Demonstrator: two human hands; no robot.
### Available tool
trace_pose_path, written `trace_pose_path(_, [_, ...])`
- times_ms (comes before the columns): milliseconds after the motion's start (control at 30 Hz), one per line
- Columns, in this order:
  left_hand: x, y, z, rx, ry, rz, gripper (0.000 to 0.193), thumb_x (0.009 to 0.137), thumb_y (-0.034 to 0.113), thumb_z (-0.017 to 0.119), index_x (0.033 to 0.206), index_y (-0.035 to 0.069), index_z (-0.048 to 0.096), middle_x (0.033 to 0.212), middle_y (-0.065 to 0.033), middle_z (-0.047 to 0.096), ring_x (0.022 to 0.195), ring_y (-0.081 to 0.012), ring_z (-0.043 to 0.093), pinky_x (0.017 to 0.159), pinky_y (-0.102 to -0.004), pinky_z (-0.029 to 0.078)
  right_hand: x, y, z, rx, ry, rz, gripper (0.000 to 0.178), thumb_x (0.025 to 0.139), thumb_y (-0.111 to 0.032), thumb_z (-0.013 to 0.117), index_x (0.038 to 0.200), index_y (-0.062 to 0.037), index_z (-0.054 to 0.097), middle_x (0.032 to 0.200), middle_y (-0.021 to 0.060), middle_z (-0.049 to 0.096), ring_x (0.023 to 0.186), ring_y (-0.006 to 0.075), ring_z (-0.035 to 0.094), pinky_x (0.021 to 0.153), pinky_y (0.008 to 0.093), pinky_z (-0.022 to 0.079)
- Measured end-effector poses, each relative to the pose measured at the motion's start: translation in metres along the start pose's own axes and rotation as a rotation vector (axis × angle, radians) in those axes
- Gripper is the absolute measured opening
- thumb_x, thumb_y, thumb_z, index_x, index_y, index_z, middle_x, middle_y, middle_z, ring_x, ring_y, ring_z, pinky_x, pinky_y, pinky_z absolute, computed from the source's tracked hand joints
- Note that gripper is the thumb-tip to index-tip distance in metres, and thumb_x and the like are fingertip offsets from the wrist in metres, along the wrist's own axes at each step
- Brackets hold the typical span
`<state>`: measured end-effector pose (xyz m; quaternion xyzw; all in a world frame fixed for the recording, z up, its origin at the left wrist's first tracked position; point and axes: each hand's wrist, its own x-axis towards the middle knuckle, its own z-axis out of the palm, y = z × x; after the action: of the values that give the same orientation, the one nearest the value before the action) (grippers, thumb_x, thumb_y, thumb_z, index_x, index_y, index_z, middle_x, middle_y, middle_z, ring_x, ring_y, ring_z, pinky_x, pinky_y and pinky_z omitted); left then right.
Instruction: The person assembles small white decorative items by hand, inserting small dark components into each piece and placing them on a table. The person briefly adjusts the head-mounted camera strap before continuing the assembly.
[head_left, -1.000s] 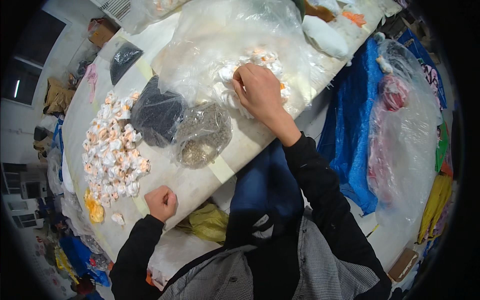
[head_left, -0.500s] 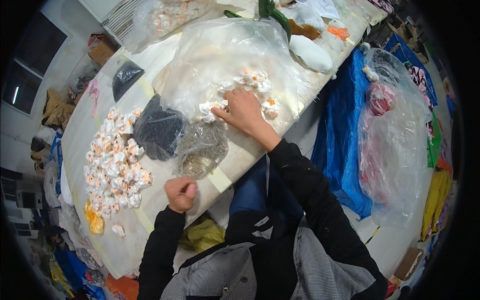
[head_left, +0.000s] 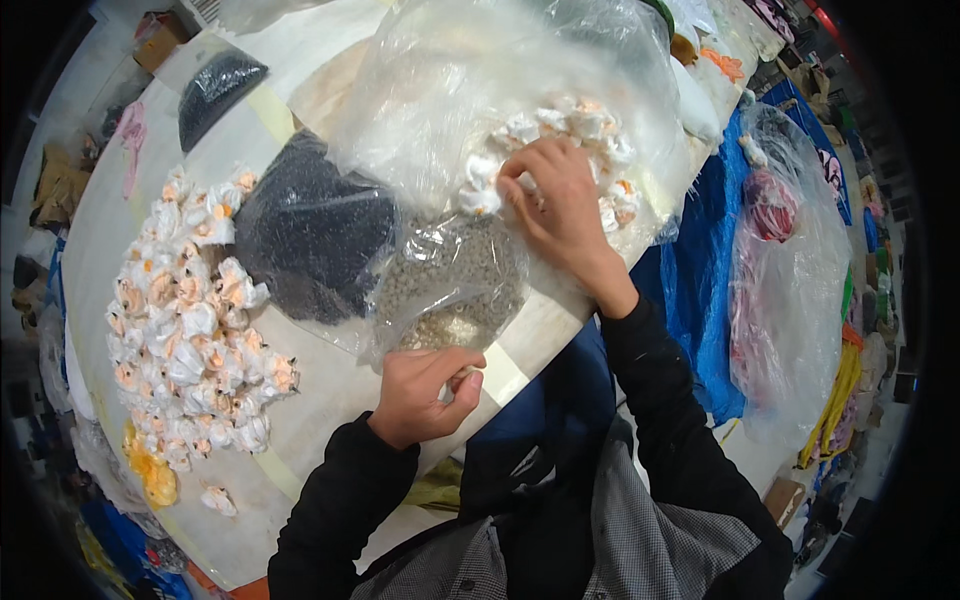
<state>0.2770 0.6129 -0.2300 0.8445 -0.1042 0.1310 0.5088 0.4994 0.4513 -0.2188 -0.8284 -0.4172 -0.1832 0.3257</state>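
Observation:
My left hand [head_left: 428, 396] is closed in a pinch beside the near edge of a clear bag of small grey-beige pieces [head_left: 455, 275]. Whatever its fingertips hold is too small to make out. Further right, my right hand [head_left: 565, 205] has its fingers curled in among several white, orange-tinged crumpled fabric pieces [head_left: 585, 120]. These sit at the near side of a large clear plastic bag [head_left: 440, 90], and my fingertips are partly hidden. A bag of tiny black pieces [head_left: 315, 230] adjoins the grey-beige one.
A big heap of similar white and peach pieces [head_left: 195, 330] covers the table's left part, with a yellow piece [head_left: 152, 470] at its near end. Another black-filled bag [head_left: 220, 90] lies farther back. Right of the table stand a blue tarp-like sack [head_left: 700, 290] and a clear bag with pink contents [head_left: 790, 300].
My left hand has moved right and up to the edge of the grey-beige bag. My right hand's fingers have curled in more, over the white pieces. The whole view has shifted closer to the table.

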Motion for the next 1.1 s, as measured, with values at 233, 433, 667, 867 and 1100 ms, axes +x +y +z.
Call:
trace_pose_path(233, [-0.013,-0.008,0.009,-0.240,0.203,-0.089,0.035,0.093,0.017,0.073,0.123,0.002,0.063,0.095,-0.0068,0.071,0.054,-0.0061,0.048,0.052,-0.0219,0.037,-0.018,-0.041,-0.042,-0.042,0.311,-0.112,0.019,0.081,-0.002,0.079,0.096,-0.0068,0.068,0.098,0.0098,0.068,0.094,0.0318,0.061,0.085,0.0427,0.045])
trace_pose_path(433, [-0.013,0.002,0.008,-0.636,0.300,-0.164,0.070,0.092,0.017,0.080,0.147,0.000,0.039,0.134,-0.0143,0.057,0.104,-0.0128,0.056,0.086,-0.0253,0.047,-0.077,-0.115,-0.016,0.190,0.187,-0.121,0.020,0.080,-0.004,0.079,0.095,-0.0061,0.067,0.094,0.0081,0.067,0.089,0.0302,0.061,0.081,0.0417,0.047])
trace_pose_path(667, [-0.050,0.015,-0.004,-0.622,0.339,-0.279,0.049,0.098,-0.003,0.067,0.141,-0.001,0.046,0.132,-0.0146,0.058,0.114,-0.0169,0.062,0.095,-0.0285,0.053,-0.112,-0.138,0.011,0.455,0.169,0.056,0.018,0.082,-0.002,0.078,0.096,-0.0055,0.068,0.091,0.0084,0.067,0.085,0.0315,0.060,0.075,0.0405,0.048])
trace_pose_path(867, [-0.054,0.018,-0.018,-0.567,0.433,-0.304,0.043,0.097,-0.008,0.065,0.135,-0.002,0.047,0.128,-0.0123,0.056,0.108,-0.0134,0.065,0.087,-0.0260,0.056,-0.116,-0.144,0.024,0.561,0.237,0.082,0.016,0.082,0.002,0.079,0.095,-0.0038,0.072,0.084,0.0090,0.070,0.066,0.0230,0.063,0.058,0.0317,0.049])
trace_pose_path(1100, [-0.055,0.006,-0.005,-0.631,0.427,-0.276,0.043,0.091,-0.011,0.069,0.123,0.001,0.043,0.121,-0.0099,0.053,0.102,-0.0122,0.066,0.073,-0.0210,0.054,-0.113,-0.143,0.018,0.657,0.025,0.162,0.016,0.088,0.003,0.074,0.103,0.0000,0.072,0.089,0.0088,0.069,0.065,0.0157,0.061,0.058,0.0268,0.046])
